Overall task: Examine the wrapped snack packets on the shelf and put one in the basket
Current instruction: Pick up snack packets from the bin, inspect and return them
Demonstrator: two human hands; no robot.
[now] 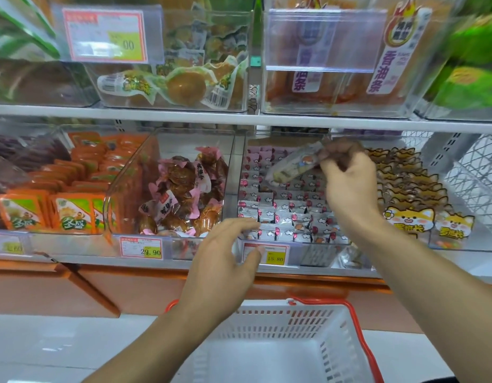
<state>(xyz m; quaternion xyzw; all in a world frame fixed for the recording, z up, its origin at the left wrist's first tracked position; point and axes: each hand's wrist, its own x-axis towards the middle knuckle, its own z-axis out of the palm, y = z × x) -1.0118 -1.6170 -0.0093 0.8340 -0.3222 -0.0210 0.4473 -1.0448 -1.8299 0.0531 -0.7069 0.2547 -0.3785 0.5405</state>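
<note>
The right hand (349, 183) pinches a long crinkly clear-wrapped snack packet (294, 164) above the clear plastic bin (239, 167); the left hand (225, 261), fingers relaxed, hovers over the white slotted plastic basket (308, 322).

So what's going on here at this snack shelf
A person is picking through the snack bins. The right hand pinches one wrapped packet by its end, lifted above the bin of small silver packets. The left hand hovers open at that bin's front edge. The white basket sits below, and the packet is not in it yet.
</note>
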